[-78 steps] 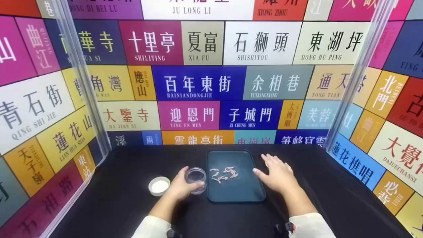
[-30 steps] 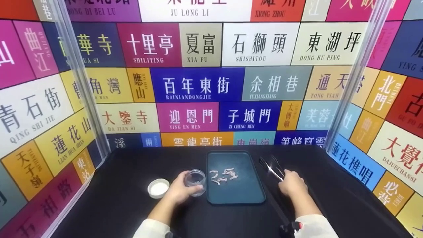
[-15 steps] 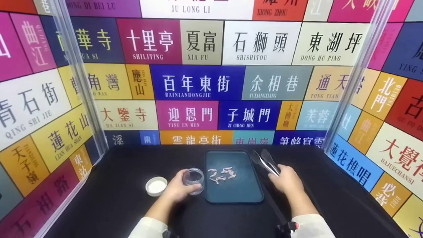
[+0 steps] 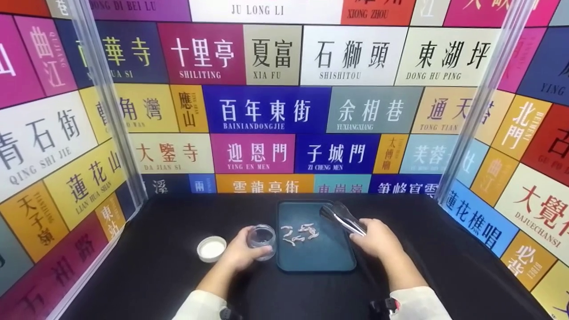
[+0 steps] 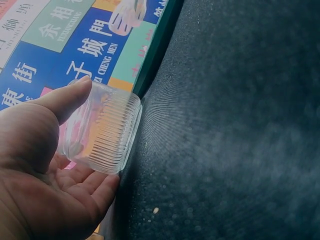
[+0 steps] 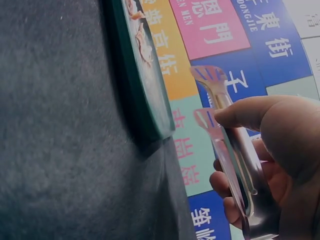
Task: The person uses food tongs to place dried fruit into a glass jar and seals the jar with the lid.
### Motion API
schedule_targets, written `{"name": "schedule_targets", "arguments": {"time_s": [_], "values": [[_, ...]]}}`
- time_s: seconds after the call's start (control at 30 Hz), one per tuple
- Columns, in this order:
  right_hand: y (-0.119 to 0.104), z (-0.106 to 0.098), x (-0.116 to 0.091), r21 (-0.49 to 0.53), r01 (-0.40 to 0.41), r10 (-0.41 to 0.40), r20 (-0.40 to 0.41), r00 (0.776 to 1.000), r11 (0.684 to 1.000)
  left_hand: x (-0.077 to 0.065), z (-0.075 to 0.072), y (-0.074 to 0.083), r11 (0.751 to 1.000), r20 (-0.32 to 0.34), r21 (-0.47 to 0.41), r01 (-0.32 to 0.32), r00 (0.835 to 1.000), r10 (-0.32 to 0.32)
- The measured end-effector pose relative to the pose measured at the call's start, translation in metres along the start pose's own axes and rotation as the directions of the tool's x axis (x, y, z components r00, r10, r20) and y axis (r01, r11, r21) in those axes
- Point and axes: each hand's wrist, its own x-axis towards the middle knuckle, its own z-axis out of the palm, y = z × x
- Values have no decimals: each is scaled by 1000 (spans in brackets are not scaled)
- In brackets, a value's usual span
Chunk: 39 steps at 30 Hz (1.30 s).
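Observation:
My left hand grips a clear, ridged jar beside the tray's left edge, thumb and fingers on opposite sides. The jar's mouth is uncovered. With my right hand I hold metal tongs, their two slotted tips apart. In the head view the tips overlap the far right part of the dark green tray. Several pale, curled, shred-like pieces lie near the tray's middle left, and nothing shows between the tong tips.
A round white lid lies on the black cloth to the left of my left hand. Sign-covered panels enclose the table at the back and sides, with clear corner strips.
My right hand, earlier spread flat right of the tray, has taken hold of the tongs and brought them left over the tray's far right. My left hand still holds the jar in place.

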Motion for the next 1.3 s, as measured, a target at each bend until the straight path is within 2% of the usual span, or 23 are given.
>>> {"name": "schedule_targets", "arguments": {"time_s": [0.37, 0.7, 1.3], "values": [[-10, 15, -3, -95, 92, -91, 14, 996, 991, -2, 1, 2, 1000, -1, 21, 9, 1000, -9], [-17, 27, -4, -147, 87, -85, 22, 996, 985, -1, 2, 0, 1000, -1, 17, 9, 1000, -9], [-20, 29, -8, -175, 99, -101, -3, 995, 980, -1, 0, 0, 1000, 1, 14, -1, 1000, 1]]}}
